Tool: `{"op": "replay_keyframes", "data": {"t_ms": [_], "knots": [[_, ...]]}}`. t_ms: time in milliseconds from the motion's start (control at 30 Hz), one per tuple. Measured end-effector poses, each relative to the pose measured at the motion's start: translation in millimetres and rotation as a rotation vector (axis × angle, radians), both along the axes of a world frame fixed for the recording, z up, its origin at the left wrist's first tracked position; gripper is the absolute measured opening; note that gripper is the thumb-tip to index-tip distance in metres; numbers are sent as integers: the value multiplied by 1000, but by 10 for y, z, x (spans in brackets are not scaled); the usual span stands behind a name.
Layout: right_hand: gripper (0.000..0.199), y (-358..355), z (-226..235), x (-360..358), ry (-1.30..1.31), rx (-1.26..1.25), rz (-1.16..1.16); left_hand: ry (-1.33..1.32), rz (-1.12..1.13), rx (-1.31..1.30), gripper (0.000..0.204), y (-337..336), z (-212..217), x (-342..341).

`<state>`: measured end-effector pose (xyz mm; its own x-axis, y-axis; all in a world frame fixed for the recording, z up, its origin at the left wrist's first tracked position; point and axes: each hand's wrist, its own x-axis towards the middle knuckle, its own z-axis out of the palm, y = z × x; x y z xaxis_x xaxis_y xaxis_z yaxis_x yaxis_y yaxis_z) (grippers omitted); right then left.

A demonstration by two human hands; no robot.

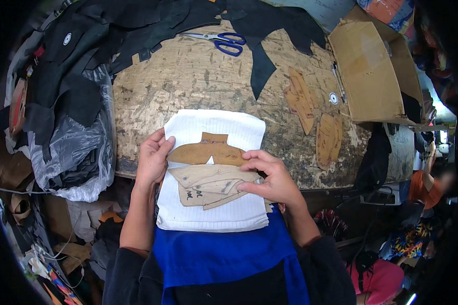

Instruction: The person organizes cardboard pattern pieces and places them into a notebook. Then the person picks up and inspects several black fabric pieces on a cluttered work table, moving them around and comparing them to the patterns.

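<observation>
A white lined notebook [224, 122] lies half over the table's front edge and my lap. My left hand [155, 155] grips its left edge, thumb on top and the other fingers underneath. On the page rest a brown card pattern piece [208, 152] with a small notch and several beige card pattern pieces [203, 178], overlapping and marked with pen lines. My right hand [270, 175] holds the right ends of the beige pieces, its thumb on them and its fingertips at the brown piece's right end.
Blue-handled scissors [226, 41] lie at the back of the worn wooden table [188, 76]. More brown pattern pieces [301, 99] sit to the right, near a cardboard box [366, 71]. Black leather sheets [76, 76] and a plastic bag [81, 157] crowd the left. Another person [427, 188] is at far right.
</observation>
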<state>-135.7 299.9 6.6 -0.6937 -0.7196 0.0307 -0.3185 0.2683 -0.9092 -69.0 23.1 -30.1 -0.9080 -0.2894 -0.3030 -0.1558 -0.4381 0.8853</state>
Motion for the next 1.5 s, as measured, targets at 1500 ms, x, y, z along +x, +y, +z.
{"op": "replay_keyframes", "data": {"t_ms": [1500], "knots": [[42, 6, 90, -329, 52, -60, 302, 14, 26, 119, 26, -26, -184, 66]]}}
